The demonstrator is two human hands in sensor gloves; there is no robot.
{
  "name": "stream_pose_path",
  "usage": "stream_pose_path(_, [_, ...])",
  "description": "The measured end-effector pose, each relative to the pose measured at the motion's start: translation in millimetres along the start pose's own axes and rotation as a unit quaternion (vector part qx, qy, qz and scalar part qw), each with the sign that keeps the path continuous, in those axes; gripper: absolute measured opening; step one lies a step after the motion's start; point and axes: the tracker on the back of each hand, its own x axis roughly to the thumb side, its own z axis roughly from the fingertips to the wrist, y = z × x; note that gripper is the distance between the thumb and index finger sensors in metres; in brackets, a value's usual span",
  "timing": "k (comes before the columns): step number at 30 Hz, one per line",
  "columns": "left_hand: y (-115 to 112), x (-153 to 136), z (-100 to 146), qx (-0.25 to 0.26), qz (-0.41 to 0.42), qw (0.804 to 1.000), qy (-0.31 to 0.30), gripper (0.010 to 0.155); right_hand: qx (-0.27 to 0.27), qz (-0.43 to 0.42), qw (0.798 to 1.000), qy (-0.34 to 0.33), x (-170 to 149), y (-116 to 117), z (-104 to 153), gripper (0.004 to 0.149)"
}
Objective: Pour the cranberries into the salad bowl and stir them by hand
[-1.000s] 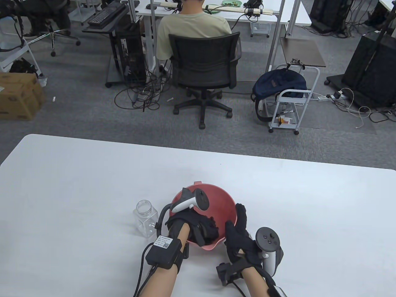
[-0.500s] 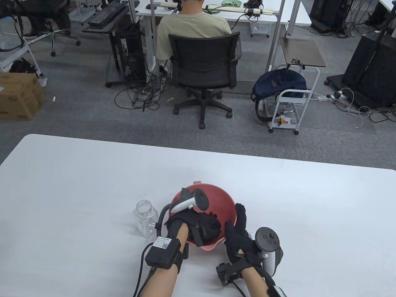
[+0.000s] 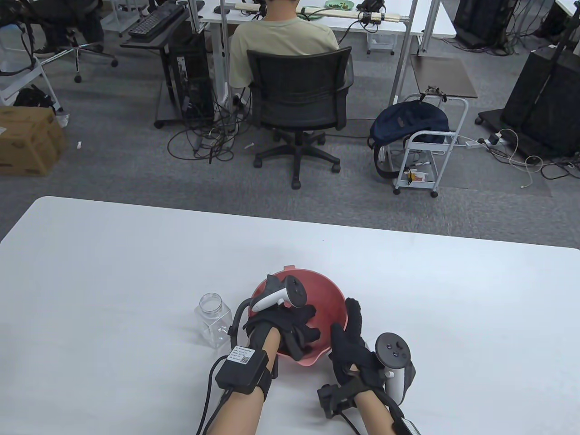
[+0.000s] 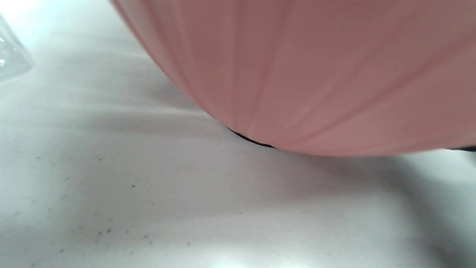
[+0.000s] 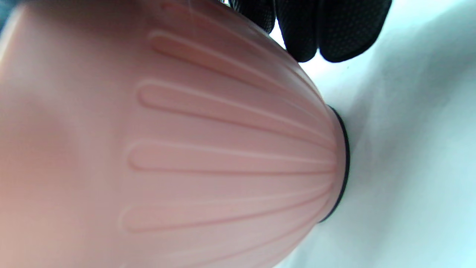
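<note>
The pink salad bowl [image 3: 327, 293] stands on the white table near its front edge. My left hand [image 3: 302, 322] reaches down into it from the near left, with fingers spread over the bottom. The hand hides most of what lies in the bowl, so I see no cranberries clearly. My right hand [image 3: 351, 327] lies against the bowl's outer right wall, fingers fairly straight along it and thumb by the near rim. In the right wrist view its fingertips [image 5: 327, 33] rest on the ribbed wall of the bowl [image 5: 186, 149]. The left wrist view shows only the underside of the bowl [image 4: 316, 74].
An empty clear plastic jar [image 3: 213, 317] without a lid stands upright just left of the bowl, close to my left forearm. The white table [image 3: 113, 272] stretches bare to the left, right and far side. A person sits on an office chair [image 3: 299, 90] beyond the table.
My left hand's fingers have shifted inside the bowl, from bunched at the near side to spread further toward the middle. The right hand, bowl and jar have stayed put.
</note>
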Motion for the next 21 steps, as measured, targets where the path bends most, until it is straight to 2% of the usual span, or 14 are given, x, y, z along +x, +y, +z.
stream_pose_path(13, [1.3,-0.2,1.3,-0.01,0.005,1.0,0.02,0.081,0.001,-0.003,1.0,0.003,0.5,-1.0,0.2,0.07])
stream_pose_path(21, [3.2,-0.3,2.4,0.005,-0.004,0.999,0.035,0.082,0.001,-0.003,1.0,0.004,0.7,-1.3,0.0,0.07])
